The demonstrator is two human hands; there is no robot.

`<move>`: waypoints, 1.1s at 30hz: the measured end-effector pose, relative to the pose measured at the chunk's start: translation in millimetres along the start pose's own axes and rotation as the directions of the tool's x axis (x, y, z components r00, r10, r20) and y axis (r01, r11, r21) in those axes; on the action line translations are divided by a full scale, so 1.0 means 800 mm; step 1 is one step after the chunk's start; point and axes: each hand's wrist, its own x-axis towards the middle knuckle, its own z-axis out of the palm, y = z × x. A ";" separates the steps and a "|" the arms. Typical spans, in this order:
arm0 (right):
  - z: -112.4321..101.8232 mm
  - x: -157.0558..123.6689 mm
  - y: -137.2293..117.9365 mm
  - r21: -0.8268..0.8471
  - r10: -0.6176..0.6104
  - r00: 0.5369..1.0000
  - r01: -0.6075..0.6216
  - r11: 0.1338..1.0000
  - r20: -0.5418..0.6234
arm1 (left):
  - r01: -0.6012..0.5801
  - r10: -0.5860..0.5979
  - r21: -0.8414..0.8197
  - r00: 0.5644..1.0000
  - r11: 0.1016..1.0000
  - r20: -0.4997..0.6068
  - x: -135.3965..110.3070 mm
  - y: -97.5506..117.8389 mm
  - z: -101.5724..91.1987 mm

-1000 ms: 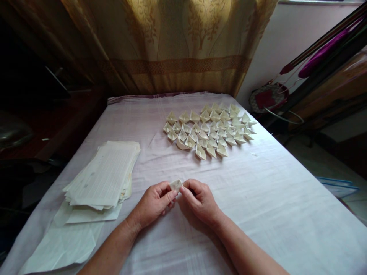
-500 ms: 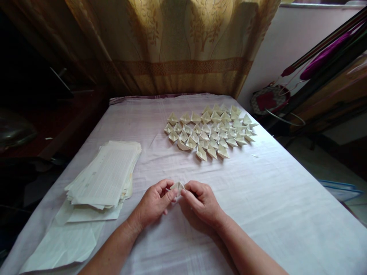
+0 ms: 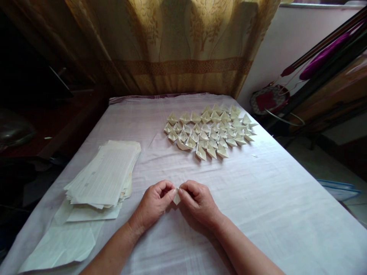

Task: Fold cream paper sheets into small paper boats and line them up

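My left hand and my right hand meet over the near middle of the cloth-covered table. Both pinch a small folded piece of white paper between thumbs and fingertips, and most of it is hidden by the fingers. A cluster of several finished folded paper boats lies on the far part of the table, well beyond my hands. A stack of lined paper sheets rests to the left of my left hand.
A loose plain sheet lies at the near left under the stack. A patterned curtain hangs behind the table. Dark furniture stands at left, and rods and a round red object crowd the right side.
The folded paper has dropped lower between my fingertips and shows less. Both hands stay in nearly the same place, fingers drawn closer together.
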 end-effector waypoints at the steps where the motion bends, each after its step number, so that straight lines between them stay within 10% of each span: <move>1: 0.000 0.000 0.001 -0.012 -0.009 1.000 0.009 1.000 -0.002 | -0.006 0.006 0.011 1.000 1.000 0.012 0.000 0.000 0.000; 22: 0.003 0.000 -0.006 0.010 -0.126 0.984 0.128 0.992 -0.128 | -0.189 0.223 0.180 0.955 0.965 -0.197 0.004 -0.013 0.002; 33: 0.008 0.000 -0.007 -0.006 -0.169 0.964 0.171 0.985 -0.205 | -0.131 0.132 0.022 0.952 0.991 -0.275 0.004 -0.013 0.008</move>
